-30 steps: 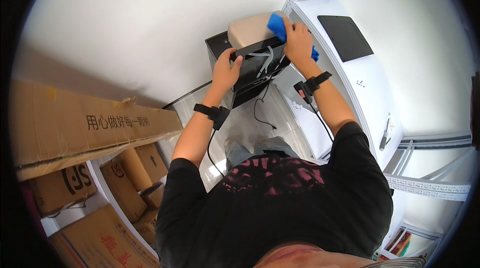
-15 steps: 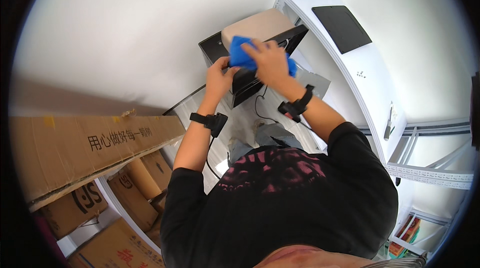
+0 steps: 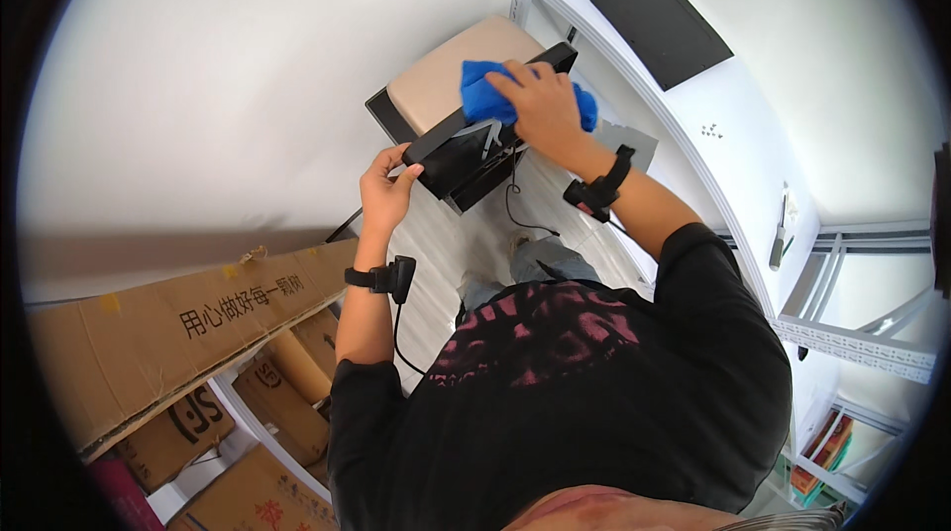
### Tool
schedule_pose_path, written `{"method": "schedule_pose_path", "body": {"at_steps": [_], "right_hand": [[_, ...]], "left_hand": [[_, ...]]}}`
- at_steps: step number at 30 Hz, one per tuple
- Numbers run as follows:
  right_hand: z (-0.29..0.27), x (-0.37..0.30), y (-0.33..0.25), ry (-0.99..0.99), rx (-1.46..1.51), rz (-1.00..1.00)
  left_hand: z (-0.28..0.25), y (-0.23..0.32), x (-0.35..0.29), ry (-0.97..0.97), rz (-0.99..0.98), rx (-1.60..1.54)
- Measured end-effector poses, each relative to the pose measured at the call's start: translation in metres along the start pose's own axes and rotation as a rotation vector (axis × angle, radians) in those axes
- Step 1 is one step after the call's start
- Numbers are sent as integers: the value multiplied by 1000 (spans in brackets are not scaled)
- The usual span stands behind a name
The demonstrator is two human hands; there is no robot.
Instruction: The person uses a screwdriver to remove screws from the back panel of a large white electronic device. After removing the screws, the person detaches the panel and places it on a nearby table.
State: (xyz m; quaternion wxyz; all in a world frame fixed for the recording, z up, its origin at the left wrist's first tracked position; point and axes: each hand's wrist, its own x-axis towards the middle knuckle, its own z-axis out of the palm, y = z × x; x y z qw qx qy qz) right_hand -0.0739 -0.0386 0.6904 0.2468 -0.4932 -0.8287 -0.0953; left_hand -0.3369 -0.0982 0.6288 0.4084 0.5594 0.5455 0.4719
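Note:
My left hand [image 3: 387,192] grips the left end of a long black casing [image 3: 448,162], thumb on the near side. The casing is tilted, with a shiny dark face and some light grey parts showing. My right hand [image 3: 551,117] is closed on a blue cloth [image 3: 483,91], which lies against the casing's upper edge; the contact under the fingers is hidden. Behind the casing is a beige padded top [image 3: 451,65] on a black base. A black cable [image 3: 513,202] hangs below toward the floor.
On the right, a white shelf [image 3: 684,125] bears a flat black panel [image 3: 664,34], several small screws [image 3: 711,131] and a screwdriver [image 3: 779,242]. Cardboard boxes [image 3: 267,397] fill the left rack, under a long carton [image 3: 129,353]. A white wall stands ahead.
My left hand has moved left and down, with the casing now turned to show more of its face. My right hand and the cloth have shifted slightly right along its edge.

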Motion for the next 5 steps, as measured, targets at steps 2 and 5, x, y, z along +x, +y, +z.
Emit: {"method": "schedule_pose_path", "body": {"at_steps": [2, 5], "right_hand": [[-1, 3, 30, 19, -41, 26], [-3, 11, 63, -34, -67, 99]], "left_hand": [[-1, 2, 1, -14, -5, -2], [-4, 0, 4, -49, -26, -54]]}}
